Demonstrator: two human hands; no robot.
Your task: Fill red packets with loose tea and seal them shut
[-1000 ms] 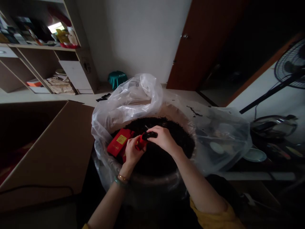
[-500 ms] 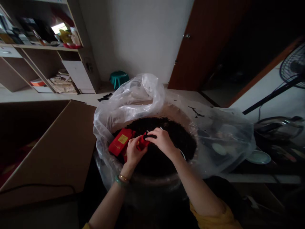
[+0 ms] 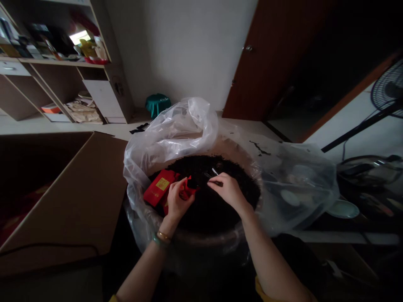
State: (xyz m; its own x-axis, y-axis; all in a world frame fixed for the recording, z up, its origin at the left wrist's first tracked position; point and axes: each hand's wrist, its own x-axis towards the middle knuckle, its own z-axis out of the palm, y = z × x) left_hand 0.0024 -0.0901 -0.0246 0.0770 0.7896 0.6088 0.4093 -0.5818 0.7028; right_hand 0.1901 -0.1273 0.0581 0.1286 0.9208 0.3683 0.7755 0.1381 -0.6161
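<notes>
At the frame's centre, the left hand [image 3: 178, 199] grips a red pouch [image 3: 192, 192] over dark leaves [image 3: 209, 216], probably so spills return there; the right hand [image 3: 229, 191] is pinched, contents unclear.

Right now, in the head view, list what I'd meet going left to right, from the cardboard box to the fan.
Cardboard box, red packet with the yellow label, left hand, right hand, pale dish, fan.

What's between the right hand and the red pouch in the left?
In the head view, only dark loose material shows between the red pouch and the right hand.
</notes>
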